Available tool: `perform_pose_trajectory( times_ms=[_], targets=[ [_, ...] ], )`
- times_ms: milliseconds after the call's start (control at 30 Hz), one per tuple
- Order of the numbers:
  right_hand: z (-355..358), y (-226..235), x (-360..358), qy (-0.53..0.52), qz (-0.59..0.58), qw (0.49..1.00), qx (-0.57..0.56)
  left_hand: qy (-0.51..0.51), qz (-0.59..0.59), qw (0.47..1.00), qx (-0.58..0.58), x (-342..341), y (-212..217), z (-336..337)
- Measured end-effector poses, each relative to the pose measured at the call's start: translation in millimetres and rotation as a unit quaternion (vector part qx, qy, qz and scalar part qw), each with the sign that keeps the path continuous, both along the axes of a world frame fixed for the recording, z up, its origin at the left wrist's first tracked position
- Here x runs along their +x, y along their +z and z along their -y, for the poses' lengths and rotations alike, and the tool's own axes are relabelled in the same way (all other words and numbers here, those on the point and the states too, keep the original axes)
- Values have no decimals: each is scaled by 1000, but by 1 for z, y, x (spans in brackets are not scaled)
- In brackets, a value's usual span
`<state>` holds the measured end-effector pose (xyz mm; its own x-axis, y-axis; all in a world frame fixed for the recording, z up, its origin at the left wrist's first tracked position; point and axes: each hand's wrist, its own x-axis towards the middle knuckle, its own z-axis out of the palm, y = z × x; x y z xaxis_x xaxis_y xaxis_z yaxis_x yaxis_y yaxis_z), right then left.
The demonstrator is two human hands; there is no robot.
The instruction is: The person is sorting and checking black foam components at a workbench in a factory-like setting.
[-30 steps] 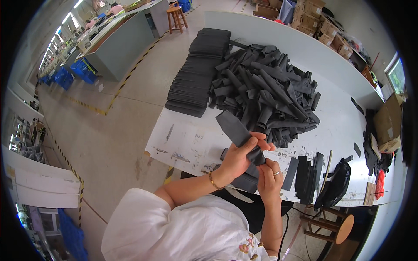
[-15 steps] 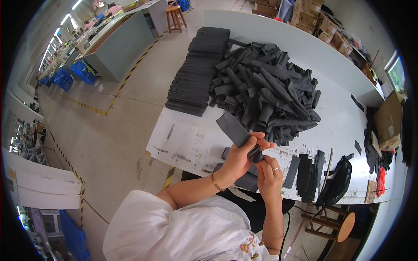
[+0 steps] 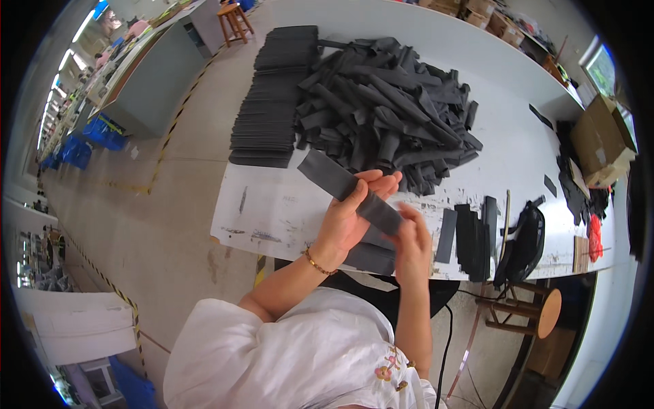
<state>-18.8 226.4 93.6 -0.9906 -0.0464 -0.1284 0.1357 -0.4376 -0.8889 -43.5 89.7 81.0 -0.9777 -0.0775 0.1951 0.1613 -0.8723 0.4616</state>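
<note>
A flat dark grey fabric strip (image 3: 327, 176) stretches slantwise above the front of the table. My left hand (image 3: 346, 217) grips it around its middle, thumb on top and fingers beneath. At the strip's lower right end is my right hand (image 3: 413, 244), slightly blurred, its fingers curled against that end. Under my hands, at the table's front edge, lie more dark strips (image 3: 371, 259), partly hidden by my left hand. Beyond the hands rises a big loose heap of curled dark strips (image 3: 402, 112). Left of the heap runs a long, neat row of stacked dark strips (image 3: 272, 102).
The white table (image 3: 504, 157) has a raised back panel. To the right lie flat dark strips (image 3: 470, 238), a thin stick (image 3: 505, 228), a black pouch (image 3: 523, 242) and a cardboard box (image 3: 603, 140). A wooden stool (image 3: 548, 312) stands by the front edge, near a black cable (image 3: 446, 347).
The strip's lower end, bent over between my hands before, now lies straight. My right hand has shifted along that end and turned. The whole view has tilted downward a little.
</note>
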Motion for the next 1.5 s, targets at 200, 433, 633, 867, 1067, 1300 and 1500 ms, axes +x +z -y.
perform_pose_trajectory(
  times_ms=[200,433,633,867,1067,1300,1500],
  targets=[
    [-9,-21,-2,-101,-186,943,257,25,142,989,-42,3,-11,20],
    [-38,-56,-8,-66,-86,941,320,120,254,898,-339,22,-38,48],
    [-35,-91,-5,-56,-26,917,395,143,228,815,-513,31,-86,58],
    [-46,-114,-1,-97,-121,810,565,330,27,592,-735,2,-78,60],
    [-117,-127,-15,-196,-119,610,758,334,4,740,-584,-101,-32,50],
    [-123,-146,-25,-85,-83,550,827,413,-258,522,-701,-228,13,17],
    [-124,-143,-35,-54,-124,514,847,322,53,445,-834,-259,0,13]
  ],
)
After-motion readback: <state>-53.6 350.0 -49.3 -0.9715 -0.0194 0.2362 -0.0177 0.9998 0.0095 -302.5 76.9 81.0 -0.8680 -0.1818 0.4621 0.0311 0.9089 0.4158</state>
